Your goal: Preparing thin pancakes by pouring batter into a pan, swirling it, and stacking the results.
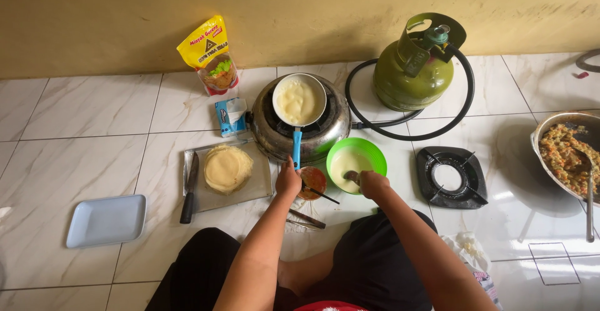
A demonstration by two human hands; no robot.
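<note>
Yellow stand-up pouch [209,55] with red base against the wall, upper left of centre, small blue-and-white packet [230,116] just below it on the floor

White tiled floor [81,136] (marble-veined) under stove [325,137], gas cylinder [412,73], tray [106,220].

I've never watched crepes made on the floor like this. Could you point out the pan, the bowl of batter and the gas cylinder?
small pan [299,101]: head view, on the pale batter inside it.
green bowl [369,149]: head view, on its far rim.
green gas cylinder [409,80]: head view, on its rounded body.
</note>
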